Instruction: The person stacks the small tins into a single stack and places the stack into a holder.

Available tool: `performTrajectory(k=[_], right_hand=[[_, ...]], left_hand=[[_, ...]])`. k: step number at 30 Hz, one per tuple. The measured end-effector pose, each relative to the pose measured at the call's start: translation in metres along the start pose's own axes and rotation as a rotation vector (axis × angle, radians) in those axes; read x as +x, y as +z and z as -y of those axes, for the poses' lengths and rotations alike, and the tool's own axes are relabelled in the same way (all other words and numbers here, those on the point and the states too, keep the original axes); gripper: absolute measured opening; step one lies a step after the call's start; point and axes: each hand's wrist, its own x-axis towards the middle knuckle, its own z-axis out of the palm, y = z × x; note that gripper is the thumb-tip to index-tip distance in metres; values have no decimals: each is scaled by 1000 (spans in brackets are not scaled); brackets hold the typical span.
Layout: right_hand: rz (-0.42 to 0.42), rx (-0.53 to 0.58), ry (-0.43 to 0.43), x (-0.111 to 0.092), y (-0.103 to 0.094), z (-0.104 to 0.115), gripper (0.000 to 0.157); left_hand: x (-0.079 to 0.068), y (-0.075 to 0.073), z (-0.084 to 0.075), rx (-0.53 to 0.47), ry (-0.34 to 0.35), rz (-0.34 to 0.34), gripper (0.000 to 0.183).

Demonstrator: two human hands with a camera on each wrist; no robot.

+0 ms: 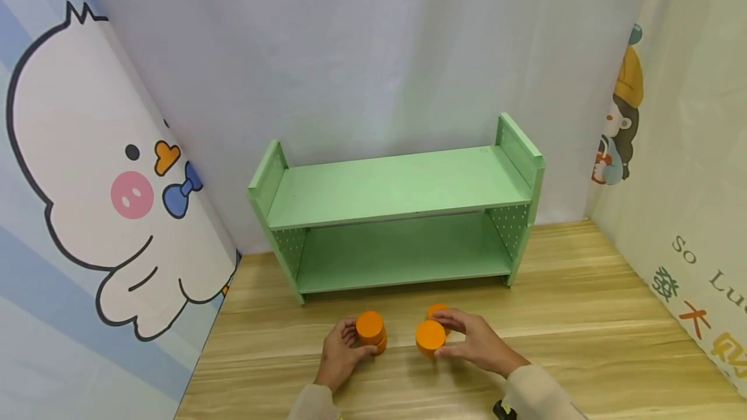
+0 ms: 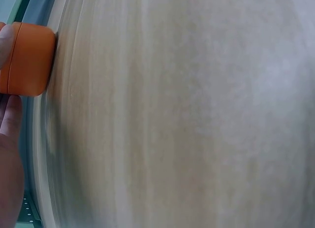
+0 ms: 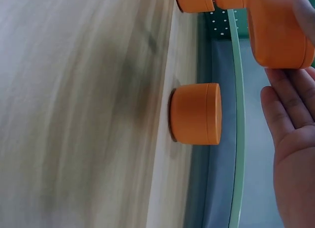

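Observation:
My left hand [image 1: 340,353] curls its thumb and fingers round an orange lidded jar [image 1: 370,325], which is stacked on a second orange jar [image 1: 382,345]. In the left wrist view, the lower jar [image 2: 34,60] stands on the tabletop, thumb and fingers at its lid end. My right hand [image 1: 478,344] grips another orange jar [image 1: 430,336] between thumb and fingers, held above the table. Behind it, partly hidden, is one more jar [image 1: 438,309]. The right wrist view shows this jar [image 3: 194,114] upright on the table, apart from the held jar [image 3: 275,31].
A green two-tier shelf [image 1: 403,186] stands behind the hands, with raised side panels and bare boards. The wood-grain table [image 1: 583,316] extends to both sides. Printed cloth [image 1: 379,50] hangs behind and at the sides. A small dark object [image 1: 504,409] is by the right sleeve.

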Motion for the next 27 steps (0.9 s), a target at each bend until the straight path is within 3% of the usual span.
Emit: performTrajectory(k=[27], right_hand=[[6,41,42,35,11,21,64]], left_hand=[[-3,-1,-9,45,27,11,57]])
